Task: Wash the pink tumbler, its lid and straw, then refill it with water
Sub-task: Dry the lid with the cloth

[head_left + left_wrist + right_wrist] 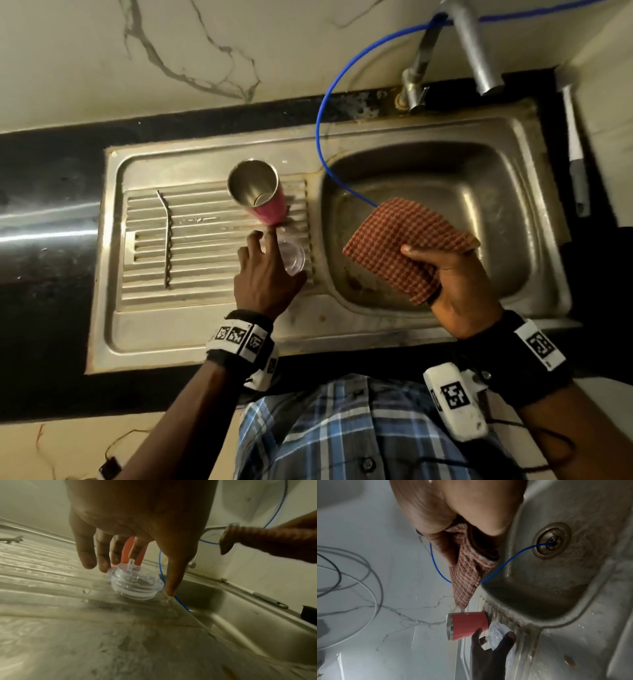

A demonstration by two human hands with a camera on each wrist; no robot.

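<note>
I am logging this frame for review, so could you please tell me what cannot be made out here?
- Lid: head view, the left hand covers most of it; whether the fingers touch it is unclear.
- Tumbler: left wrist view, fingers hide all but a pink strip; its lettering is cut off in the right wrist view.
- Tap spout: top cropped by the head view's edge.
- Cloth: the right hand hides its near corner.

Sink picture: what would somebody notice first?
Probably the red checked cloth gripped in the right hand over the basin. Next, the pink tumbler standing open on the ribbed drainboard, with the left hand reaching over the clear lid beside it.
</note>
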